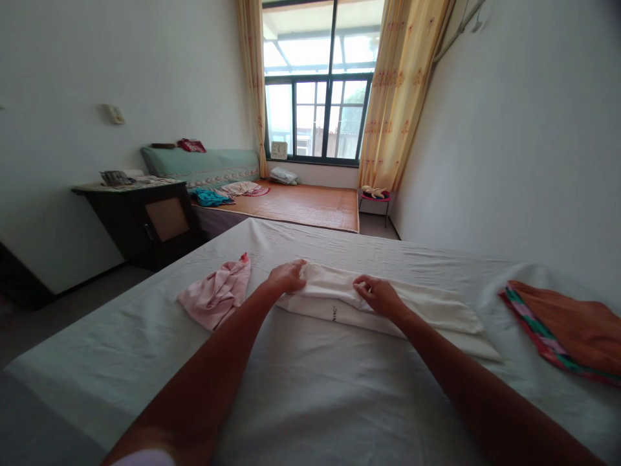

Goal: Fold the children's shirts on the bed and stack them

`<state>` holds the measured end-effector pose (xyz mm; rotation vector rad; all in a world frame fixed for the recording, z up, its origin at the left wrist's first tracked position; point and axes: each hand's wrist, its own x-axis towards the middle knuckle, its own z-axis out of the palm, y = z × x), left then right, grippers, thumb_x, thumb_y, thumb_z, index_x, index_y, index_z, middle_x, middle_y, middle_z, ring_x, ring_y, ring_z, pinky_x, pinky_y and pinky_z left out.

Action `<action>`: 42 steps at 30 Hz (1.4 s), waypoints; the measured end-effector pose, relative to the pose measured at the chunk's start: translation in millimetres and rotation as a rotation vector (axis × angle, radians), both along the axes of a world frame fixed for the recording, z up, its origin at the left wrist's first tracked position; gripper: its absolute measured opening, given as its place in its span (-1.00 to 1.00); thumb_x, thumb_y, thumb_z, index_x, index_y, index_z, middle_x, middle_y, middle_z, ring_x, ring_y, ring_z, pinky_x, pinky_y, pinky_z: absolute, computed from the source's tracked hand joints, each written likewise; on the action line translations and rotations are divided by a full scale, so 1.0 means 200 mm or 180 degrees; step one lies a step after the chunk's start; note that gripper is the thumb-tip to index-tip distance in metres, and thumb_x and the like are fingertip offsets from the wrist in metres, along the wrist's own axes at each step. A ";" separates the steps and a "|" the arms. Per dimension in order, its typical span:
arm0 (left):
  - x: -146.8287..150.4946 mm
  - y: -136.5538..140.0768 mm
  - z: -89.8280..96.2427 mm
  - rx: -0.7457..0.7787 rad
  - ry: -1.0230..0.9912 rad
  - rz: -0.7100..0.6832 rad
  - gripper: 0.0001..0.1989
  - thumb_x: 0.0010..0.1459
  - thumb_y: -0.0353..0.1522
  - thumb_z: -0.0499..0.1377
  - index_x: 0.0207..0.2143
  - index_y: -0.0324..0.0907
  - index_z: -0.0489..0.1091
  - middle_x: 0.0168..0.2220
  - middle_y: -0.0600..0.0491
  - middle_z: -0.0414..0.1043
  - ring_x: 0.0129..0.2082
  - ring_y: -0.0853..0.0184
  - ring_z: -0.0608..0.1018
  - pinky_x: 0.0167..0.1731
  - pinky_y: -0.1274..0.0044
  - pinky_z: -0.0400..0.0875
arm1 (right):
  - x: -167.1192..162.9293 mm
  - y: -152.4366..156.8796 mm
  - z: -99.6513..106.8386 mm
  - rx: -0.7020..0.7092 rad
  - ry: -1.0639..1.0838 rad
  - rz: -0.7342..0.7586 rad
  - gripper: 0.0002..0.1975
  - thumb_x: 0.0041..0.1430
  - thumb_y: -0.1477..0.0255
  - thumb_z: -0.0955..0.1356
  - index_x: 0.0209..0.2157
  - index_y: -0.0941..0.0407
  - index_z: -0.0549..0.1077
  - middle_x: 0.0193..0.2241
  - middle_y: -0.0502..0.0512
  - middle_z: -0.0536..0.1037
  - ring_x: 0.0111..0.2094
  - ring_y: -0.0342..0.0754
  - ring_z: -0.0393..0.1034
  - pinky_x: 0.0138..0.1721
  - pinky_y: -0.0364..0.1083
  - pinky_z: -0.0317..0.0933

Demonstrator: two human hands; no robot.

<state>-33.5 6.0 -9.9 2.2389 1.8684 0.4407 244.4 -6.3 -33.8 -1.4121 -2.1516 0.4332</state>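
A white cloth garment [427, 305] lies folded into a long strip on the bed's pale sheet [315, 375], with a few dark printed letters on its near layer. My left hand [290, 277] is closed on its left end, thumb and fingers at the corner. Further right, my right hand [378, 294] has its fingers curled together on the garment's upper layer, around the middle of the strip. What kind of garment it is, I cannot tell. Left of my left hand lies a crumpled pink cloth [220, 291].
A folded orange cloth [572, 323] with a green and red patterned edge lies at the bed's right. Beyond the bed stand a dark cabinet [130, 223], a second bed with a woven mat [310, 204] and a small stool [376, 197]. A white wall [524, 142] rises on the right.
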 end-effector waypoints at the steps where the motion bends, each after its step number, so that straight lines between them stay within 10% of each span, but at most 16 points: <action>1: 0.04 -0.02 0.01 0.0373 0.0204 -0.0051 -0.52 0.05 -0.33 0.14 0.07 -0.14 0.32 -0.07 -0.10 0.41 -0.05 0.13 0.44 -0.11 0.38 0.36 | -0.01 0.00 0.02 0.0324 -0.0096 -0.0119 -0.74 0.21 0.31 0.22 -0.25 0.10 0.49 -0.41 0.08 0.55 -0.39 -0.07 0.41 -0.27 -0.12 0.24; 4: 0.19 -0.05 -0.04 0.1073 0.0404 -0.0645 -0.63 0.21 -0.37 -0.02 0.04 -0.11 0.35 0.12 -0.05 0.29 0.15 0.22 0.27 0.14 0.38 0.17 | -0.09 -0.03 0.04 0.0834 -0.0336 -0.0020 -0.64 0.29 0.40 0.11 -0.07 0.09 0.46 -0.08 0.17 0.51 -0.05 -0.03 0.33 0.01 -0.08 0.15; 11: 0.31 -0.03 -0.23 0.0188 0.0784 -0.0651 -0.42 0.27 -0.08 -0.18 0.27 -0.06 0.04 0.33 -0.02 -0.07 0.31 0.08 -0.03 0.21 0.11 -0.13 | -0.05 -0.01 -0.10 -0.0277 -0.1234 -0.0135 -0.27 0.27 0.02 -0.02 0.30 0.20 0.00 0.31 0.17 0.00 0.31 0.03 -0.19 0.25 0.02 -0.25; 23: 0.26 0.00 -0.20 -0.0011 0.0808 -0.0298 -0.36 0.21 0.06 -0.21 0.28 0.06 0.01 0.35 -0.01 -0.17 0.33 0.06 -0.12 0.18 0.03 -0.23 | 0.84 -0.08 -0.19 -0.0574 -0.1502 -0.1857 -0.36 0.31 0.14 -0.01 0.29 0.18 0.02 0.31 0.15 -0.01 0.31 0.03 -0.19 0.25 0.11 -0.26; 32: 0.16 0.02 -0.19 -0.0053 0.0828 0.0019 -0.33 0.22 0.03 -0.25 0.31 -0.01 -0.07 0.35 0.04 -0.19 0.33 0.10 -0.12 0.18 0.04 -0.12 | 0.98 -0.13 -0.15 -0.0285 -0.1480 -0.2401 -0.52 0.27 0.24 0.13 0.12 0.18 0.27 0.11 0.32 0.34 0.15 0.16 0.17 0.05 0.13 0.11; 42: 0.16 0.00 -0.19 -0.0051 0.0697 -0.0047 -0.35 0.23 -0.02 -0.24 0.29 -0.08 -0.03 0.35 -0.01 -0.20 0.33 0.10 -0.12 0.15 0.02 -0.07 | 1.10 -0.22 0.00 -0.1177 -0.1211 -0.2035 -0.42 -0.04 -0.03 0.32 -0.31 0.24 0.52 -0.20 0.42 0.55 -0.13 0.30 0.42 -0.22 0.03 0.22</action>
